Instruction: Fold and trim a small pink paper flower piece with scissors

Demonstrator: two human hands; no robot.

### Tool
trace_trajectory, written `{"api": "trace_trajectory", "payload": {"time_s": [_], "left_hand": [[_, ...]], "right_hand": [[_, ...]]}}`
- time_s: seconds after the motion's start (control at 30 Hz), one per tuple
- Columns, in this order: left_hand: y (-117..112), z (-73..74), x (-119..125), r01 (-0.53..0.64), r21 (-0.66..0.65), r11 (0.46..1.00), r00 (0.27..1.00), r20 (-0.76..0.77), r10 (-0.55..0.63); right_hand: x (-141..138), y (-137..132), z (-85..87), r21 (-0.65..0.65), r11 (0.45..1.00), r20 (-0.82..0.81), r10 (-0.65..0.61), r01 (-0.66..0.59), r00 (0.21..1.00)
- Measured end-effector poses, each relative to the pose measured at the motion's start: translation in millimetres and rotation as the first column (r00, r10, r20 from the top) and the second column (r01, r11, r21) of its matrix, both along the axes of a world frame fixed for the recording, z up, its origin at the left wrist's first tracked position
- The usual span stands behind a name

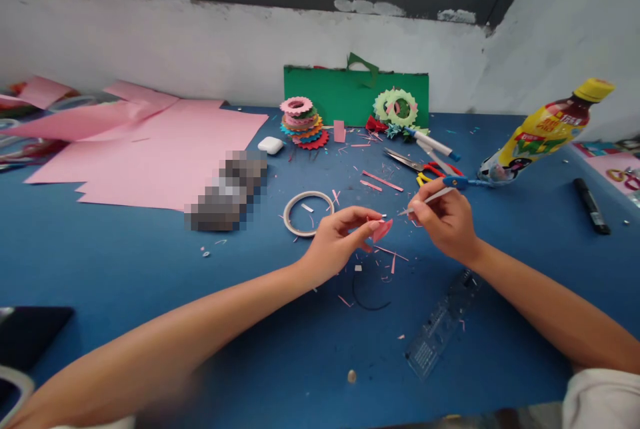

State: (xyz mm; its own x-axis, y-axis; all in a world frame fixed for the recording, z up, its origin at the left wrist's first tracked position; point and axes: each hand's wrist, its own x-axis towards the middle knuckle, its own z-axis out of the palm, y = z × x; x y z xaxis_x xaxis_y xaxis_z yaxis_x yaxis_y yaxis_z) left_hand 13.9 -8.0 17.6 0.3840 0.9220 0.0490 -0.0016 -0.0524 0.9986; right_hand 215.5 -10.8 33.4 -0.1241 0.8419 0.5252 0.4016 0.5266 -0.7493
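Note:
My left hand (339,237) pinches a small folded piece of pink paper (383,230) between thumb and fingers, above the blue table. Just right of it, my right hand (447,226) grips a slim pointed tool (434,196) with a pale tip and a blue end; its exact kind is unclear. The tip points left at the pink paper, with a small gap between them. Behind my left wrist lies a roll of narrow tape (287,216). Pink paper scraps (382,180) lie scattered around both hands. Scissors (405,160) with red and yellow handles rest behind the right hand.
Large pink sheets (165,142) cover the back left. Stacked toothed paper rings (303,126) and pale green rings (395,106) stand before a green board (330,92). A tilted yellow-capped bottle (545,132), a black marker (591,206) and a clear plastic strip (443,326) lie rightward.

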Motion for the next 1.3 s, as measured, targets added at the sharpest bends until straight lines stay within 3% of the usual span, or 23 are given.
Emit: {"api": "trace_trajectory", "payload": {"time_s": [0.03, 0.07, 0.13, 0.17, 0.37, 0.43, 0.53, 0.63, 0.83, 1.03, 1.1, 1.2, 1.3], "left_hand": [[2, 6.5, -6, 0.009, 0.116, 0.993, 0.997, -0.073, 0.000], [5, 13.7, -12, 0.103, 0.207, 0.973, 0.985, -0.158, -0.071], [11, 27.5, -24, 0.318, 0.266, 0.910, 0.914, -0.340, -0.220], [14, 33.1, -29, 0.334, 0.305, 0.892, 0.900, -0.384, -0.206], [18, 43.8, -37, 0.224, 0.416, 0.881, 0.924, -0.379, -0.055], [13, 44.1, -31, 0.079, 0.456, 0.887, 0.960, -0.275, 0.056], [7, 43.7, -19, -0.091, 0.306, 0.948, 0.988, -0.089, 0.123], [8, 38.2, -11, -0.028, 0.033, 0.999, 0.999, 0.046, 0.027], [13, 9.7, -7, 0.073, -0.228, 0.971, 0.983, 0.179, -0.032], [13, -9.5, -2, 0.069, -0.235, 0.969, 0.989, 0.144, -0.035], [12, -11.0, -1, 0.048, -0.224, 0.973, 0.990, 0.141, -0.016], [8, -11.0, -1, 0.028, -0.179, 0.983, 0.994, 0.111, -0.008], [5, -9.9, -2, 0.041, -0.113, 0.993, 0.999, 0.027, -0.038]], "right_hand": [[3, 4, -2.1, -0.004, 1.000, -0.013, -0.022, 0.022, 1.000], [6, 8, -5.2, -0.001, 0.999, -0.009, -0.035, 0.035, 0.999], [12, 18, -13.8, 0.018, 0.999, 0.061, -0.044, 0.043, 0.997], [15, 23, -18.7, 0.032, 0.999, 0.116, -0.042, 0.039, 0.992], [35, 44, -39.1, 0.220, 0.968, 0.470, -0.212, 0.119, 0.857], [38, 46, -40.0, 0.283, 0.950, 0.547, -0.276, 0.136, 0.790], [38, 44, -37.7, 0.362, 0.928, 0.641, -0.315, 0.085, 0.700], [34, 40, -35.0, 0.381, 0.924, 0.717, -0.307, 0.017, 0.626], [25, 35, -37.5, 0.278, 0.960, 0.816, -0.260, 0.045, 0.515], [22, 36, -39.1, 0.245, 0.969, 0.786, -0.220, 0.035, 0.578], [19, 34, -37.6, 0.191, 0.981, 0.698, -0.163, 0.038, 0.697], [11, 27, -30.5, -0.060, 0.994, 0.381, 0.108, -0.092, 0.918], [3, 17, -17.4, -0.330, 0.900, 0.143, 0.348, -0.287, 0.927]]}}
